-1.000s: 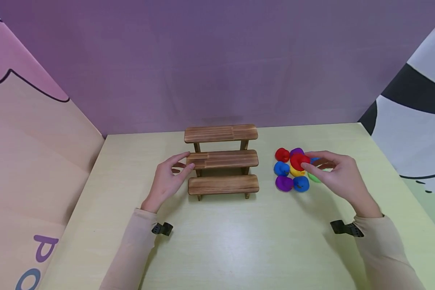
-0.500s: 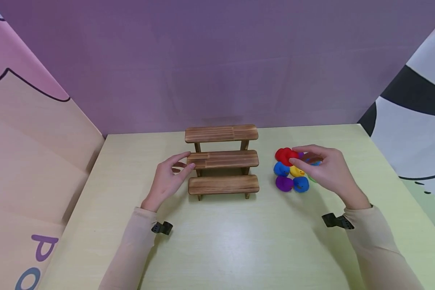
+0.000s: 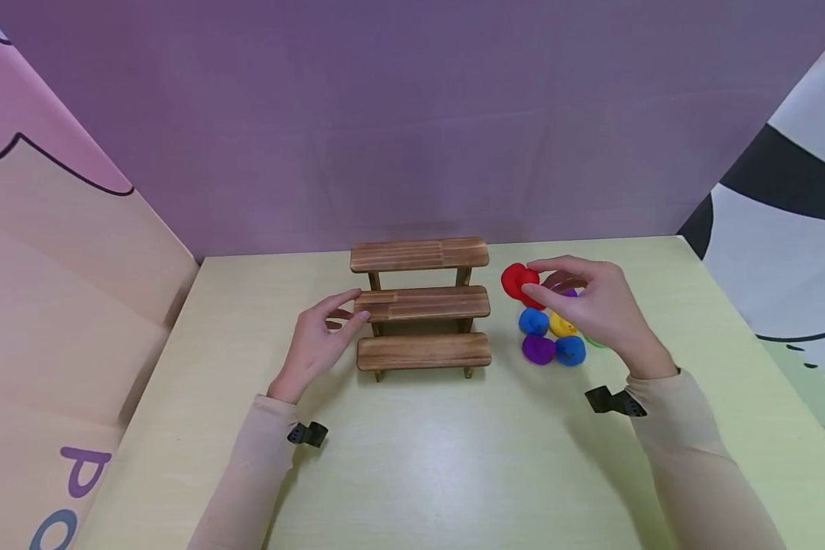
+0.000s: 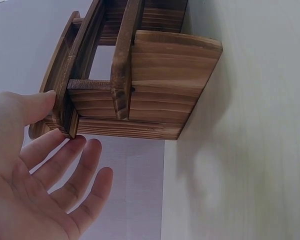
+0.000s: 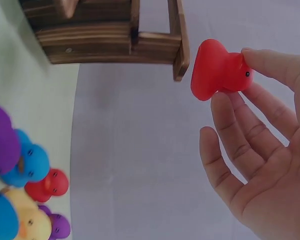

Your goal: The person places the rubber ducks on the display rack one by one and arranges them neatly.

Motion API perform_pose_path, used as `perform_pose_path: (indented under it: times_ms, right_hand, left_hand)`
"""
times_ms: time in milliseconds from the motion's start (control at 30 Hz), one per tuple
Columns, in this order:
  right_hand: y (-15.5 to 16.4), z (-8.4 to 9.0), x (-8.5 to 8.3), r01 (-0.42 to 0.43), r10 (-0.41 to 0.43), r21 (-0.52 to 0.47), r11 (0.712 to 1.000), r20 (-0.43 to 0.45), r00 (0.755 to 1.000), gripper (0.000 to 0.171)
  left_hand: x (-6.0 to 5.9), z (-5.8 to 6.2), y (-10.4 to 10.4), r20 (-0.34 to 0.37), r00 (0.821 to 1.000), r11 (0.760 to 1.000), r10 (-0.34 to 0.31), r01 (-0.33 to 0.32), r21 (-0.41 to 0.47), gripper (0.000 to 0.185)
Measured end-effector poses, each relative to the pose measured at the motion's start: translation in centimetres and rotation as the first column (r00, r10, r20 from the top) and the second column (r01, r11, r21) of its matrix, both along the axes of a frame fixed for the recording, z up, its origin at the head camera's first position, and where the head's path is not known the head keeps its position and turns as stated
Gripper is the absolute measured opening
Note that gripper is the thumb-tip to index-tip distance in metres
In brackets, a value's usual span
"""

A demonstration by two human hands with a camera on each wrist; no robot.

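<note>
Right hand: the right hand point(image 3: 591, 305) pinches a small red rubber duck point(image 3: 518, 283) between thumb and fingertips, the other fingers loosely spread; the wrist view shows the same duck point(image 5: 219, 70) at the tips of thumb and forefinger.
Red duck: it is held in the air, above the table, just right of the wooden stand's upper steps and over the far left edge of the duck cluster.
Left hand: the left hand point(image 3: 319, 340) is released and holds nothing; its fingers are straight and relaxed, the thumb and fingertips touching the left end of the middle step, as the wrist view shows point(image 4: 40, 170).
Stand: a dark brown three-step wooden display stand point(image 3: 421, 304) sits on the table between the two hands, its steps bare.
Cluster: a group of small rubber ducks lies on the table below the right hand, among them a blue duck point(image 3: 533, 321), a yellow duck point(image 3: 561, 326), a purple duck point(image 3: 539, 349) and a second blue duck point(image 3: 571, 350); a green one is mostly hidden behind the hand. The right wrist view also shows another red duck point(image 5: 47, 185) in this group.
Table: a pale yellow-green table point(image 3: 412, 466) carries the stand and the ducks.
Surround: a purple backdrop point(image 3: 412, 114) stands behind the table, with a pink and peach panel point(image 3: 55, 267) at the left.
</note>
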State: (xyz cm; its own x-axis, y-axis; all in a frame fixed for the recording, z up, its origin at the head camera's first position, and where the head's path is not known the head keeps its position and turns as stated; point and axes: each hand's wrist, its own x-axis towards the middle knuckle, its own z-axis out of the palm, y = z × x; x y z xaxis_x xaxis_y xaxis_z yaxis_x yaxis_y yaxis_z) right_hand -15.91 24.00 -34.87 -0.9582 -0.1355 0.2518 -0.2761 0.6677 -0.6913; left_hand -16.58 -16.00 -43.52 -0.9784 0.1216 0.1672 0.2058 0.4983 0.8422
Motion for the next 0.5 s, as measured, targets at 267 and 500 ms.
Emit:
perform_pose_path:
  times_ms: [267,500]
  right_hand:
    - [-2.0,1.0,-1.0,-0.031,0.032,-0.022,0.999,0.014,0.999,0.036]
    - [-4.0,1.5,-1.7,-0.066,0.067,-0.057,0.996,0.022,0.998,0.035]
  left_hand:
    - [0.0,-0.1,0.5,-0.014,1.0,1.0,-0.007,0.007,0.014,0.047]
    - [0.2,-0.2,0.7,-0.008,1.0,1.0,-0.017,0.017,0.016,0.048]
